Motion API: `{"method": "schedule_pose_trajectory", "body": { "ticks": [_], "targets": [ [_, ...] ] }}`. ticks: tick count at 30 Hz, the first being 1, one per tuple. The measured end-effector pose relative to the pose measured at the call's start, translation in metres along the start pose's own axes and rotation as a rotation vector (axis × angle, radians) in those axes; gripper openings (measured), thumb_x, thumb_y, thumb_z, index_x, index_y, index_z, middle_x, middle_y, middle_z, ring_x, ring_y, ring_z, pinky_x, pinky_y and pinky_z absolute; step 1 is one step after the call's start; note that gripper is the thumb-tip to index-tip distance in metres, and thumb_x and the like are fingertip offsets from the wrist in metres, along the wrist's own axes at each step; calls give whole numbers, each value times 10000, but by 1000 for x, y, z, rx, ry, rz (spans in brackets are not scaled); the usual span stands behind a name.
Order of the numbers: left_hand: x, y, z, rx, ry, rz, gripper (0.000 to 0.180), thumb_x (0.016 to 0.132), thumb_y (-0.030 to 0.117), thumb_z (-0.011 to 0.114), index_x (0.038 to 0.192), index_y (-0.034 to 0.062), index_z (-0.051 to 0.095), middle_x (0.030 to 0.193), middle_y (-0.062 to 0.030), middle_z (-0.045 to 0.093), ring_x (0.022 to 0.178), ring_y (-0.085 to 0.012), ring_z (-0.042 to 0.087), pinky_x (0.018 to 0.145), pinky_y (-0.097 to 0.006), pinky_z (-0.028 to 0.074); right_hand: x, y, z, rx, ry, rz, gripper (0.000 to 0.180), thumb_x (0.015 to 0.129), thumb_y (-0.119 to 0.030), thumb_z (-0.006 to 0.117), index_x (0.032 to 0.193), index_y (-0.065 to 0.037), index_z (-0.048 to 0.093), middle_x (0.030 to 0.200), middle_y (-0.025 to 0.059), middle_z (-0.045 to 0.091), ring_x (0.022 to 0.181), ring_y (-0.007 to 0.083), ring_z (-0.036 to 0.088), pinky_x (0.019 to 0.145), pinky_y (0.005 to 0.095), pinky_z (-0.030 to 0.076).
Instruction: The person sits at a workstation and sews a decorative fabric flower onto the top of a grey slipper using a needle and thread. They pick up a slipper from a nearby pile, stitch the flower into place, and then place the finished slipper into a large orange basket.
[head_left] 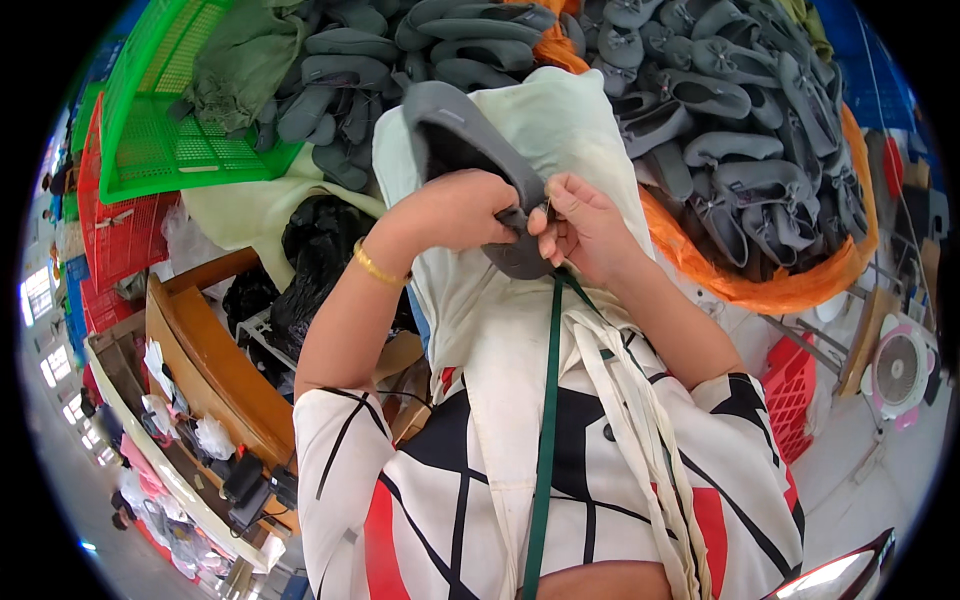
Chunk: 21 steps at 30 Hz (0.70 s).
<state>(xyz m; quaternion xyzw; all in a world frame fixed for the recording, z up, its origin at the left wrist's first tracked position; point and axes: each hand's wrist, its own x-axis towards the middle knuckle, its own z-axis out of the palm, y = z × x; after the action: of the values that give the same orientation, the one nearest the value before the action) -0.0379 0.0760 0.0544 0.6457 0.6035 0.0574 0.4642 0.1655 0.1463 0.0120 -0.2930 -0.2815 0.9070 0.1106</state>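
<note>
A grey slip-on shoe is held above my lap, its heel end pointing up and away and its toe toward me. My left hand, with a gold bangle at the wrist, is closed on the shoe, its fingers around the opening near the toe. At the shoe's right edge, my right hand is closed with thumb and fingertips pinched together, close to the left fingertips. Whatever is in that pinch is too small to make out. Under the shoe, a pale cloth covers my lap.
Many grey shoes fill an orange-lined container at the right; more lie piled ahead. A green plastic crate stands left, by a wooden table and black plastic bags. A fan is far right. A green strap hangs down my front.
</note>
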Motion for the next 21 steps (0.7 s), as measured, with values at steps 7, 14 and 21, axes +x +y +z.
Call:
{"method": "schedule_pose_trajectory", "body": {
  "ticks": [7,14,21],
  "targets": [
    [6,5,49,-140,718,133,154,912,160,688,1006,44,648,673,-52,559,626,-192,526,621,-291,451,-5,12,-38,75,123,-33,110,995,-208,592,976,-106,555,672,-6,534,552,100,512,513,240,446],
    [-2,-10,112,-626,718,-225,372,989,358,615,897,-1,590,697,-83,569,642,-170,506,615,-298,441,-1,-2,-44,105,179,-95,95,978,-175,611,982,-90,571,664,-18,500,541,100,465,499,248,396],
    [-2,-29,130,-736,717,-174,348,975,351,640,905,13,589,759,-18,557,691,-113,483,620,-275,427,-14,-37,-93,233,258,-276,84,979,-142,602,1005,-69,569,684,-14,468,563,97,429,497,245,361]
  ]
}}
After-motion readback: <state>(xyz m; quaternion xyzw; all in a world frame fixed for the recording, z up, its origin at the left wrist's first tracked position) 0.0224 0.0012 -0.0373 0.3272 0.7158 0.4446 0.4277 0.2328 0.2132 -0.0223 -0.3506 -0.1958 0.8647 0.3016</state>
